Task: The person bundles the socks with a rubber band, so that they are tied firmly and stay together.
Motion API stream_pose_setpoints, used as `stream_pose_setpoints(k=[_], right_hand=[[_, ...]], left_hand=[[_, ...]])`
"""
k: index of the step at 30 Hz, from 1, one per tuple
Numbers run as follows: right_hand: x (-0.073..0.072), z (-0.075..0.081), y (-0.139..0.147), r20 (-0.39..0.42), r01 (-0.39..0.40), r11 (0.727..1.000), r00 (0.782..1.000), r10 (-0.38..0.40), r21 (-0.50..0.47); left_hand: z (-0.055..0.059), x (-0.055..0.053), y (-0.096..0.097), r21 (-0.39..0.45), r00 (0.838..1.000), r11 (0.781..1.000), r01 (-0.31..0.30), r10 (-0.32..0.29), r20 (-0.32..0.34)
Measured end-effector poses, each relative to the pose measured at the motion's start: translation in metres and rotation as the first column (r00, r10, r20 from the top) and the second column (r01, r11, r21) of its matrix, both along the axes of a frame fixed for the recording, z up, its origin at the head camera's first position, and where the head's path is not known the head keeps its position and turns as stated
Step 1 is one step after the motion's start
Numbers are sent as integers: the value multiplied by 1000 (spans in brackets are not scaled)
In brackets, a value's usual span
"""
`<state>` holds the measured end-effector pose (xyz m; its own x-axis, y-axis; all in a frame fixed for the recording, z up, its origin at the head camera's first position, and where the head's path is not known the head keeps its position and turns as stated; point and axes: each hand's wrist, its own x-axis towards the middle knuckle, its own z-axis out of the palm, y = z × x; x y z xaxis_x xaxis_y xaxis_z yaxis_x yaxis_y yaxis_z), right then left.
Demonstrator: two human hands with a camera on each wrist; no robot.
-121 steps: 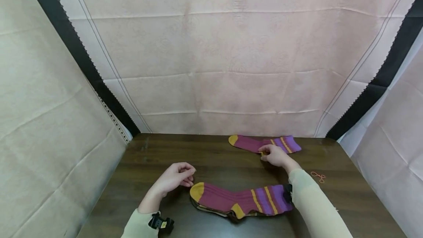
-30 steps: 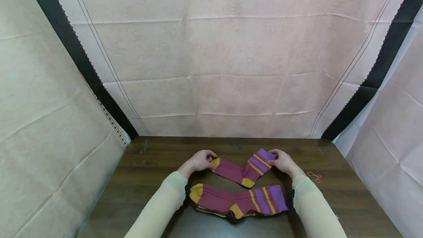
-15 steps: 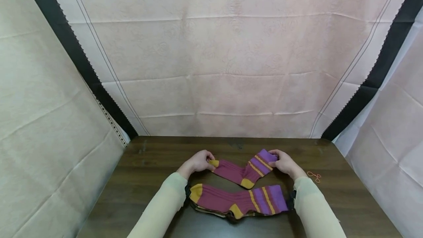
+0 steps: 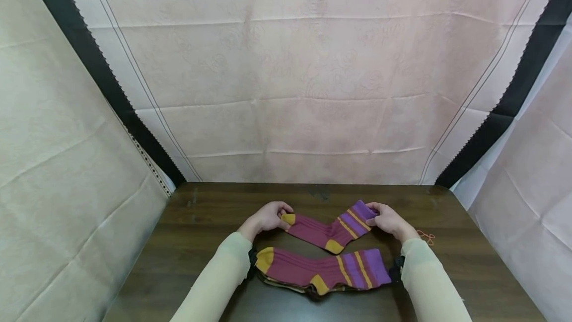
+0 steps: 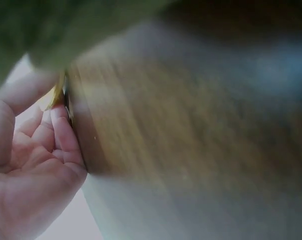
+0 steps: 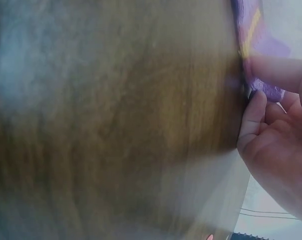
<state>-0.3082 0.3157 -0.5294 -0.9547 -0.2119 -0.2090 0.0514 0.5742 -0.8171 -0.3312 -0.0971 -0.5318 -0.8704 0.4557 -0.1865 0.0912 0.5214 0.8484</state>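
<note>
A maroon sock point(image 4: 313, 231) with yellow toe and heel and a purple striped cuff lies stretched between both hands. My left hand point(image 4: 269, 216) pinches its yellow toe, which shows as a small yellow edge in the left wrist view. At the other end my right hand point(image 4: 390, 220) pinches the purple cuff point(image 6: 268, 90) between thumb and fingers. Nearer to me, a matching sock point(image 4: 304, 268) lies flat on top of a stack, toe to the left. Darker layers peek out under it.
Orange-red loops of thin band or cord point(image 4: 426, 237) lie beside the right wrist, partly hidden by it. The brown wooden table point(image 4: 201, 242) ends at a pale fabric wall point(image 4: 286, 128). More fabric walls stand at both sides.
Four seconds ago the right hand was at the sock near the table's back and the left was apart from it. Both now hold its ends, closer in; lately the cuff shifted slightly right.
</note>
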Motion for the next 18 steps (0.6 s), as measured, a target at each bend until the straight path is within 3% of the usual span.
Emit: stream_pose_setpoints(k=[7,18], right_hand=[[0,0,0,8,0,1000,1000,0,0],[2,-1,0,-2,1,1000,1000,-1,-13]], left_hand=[[2,0,-2,11,1000,1000,13,-14,26],[1,1,-2,-26,1000,1000,-1,1,-4]])
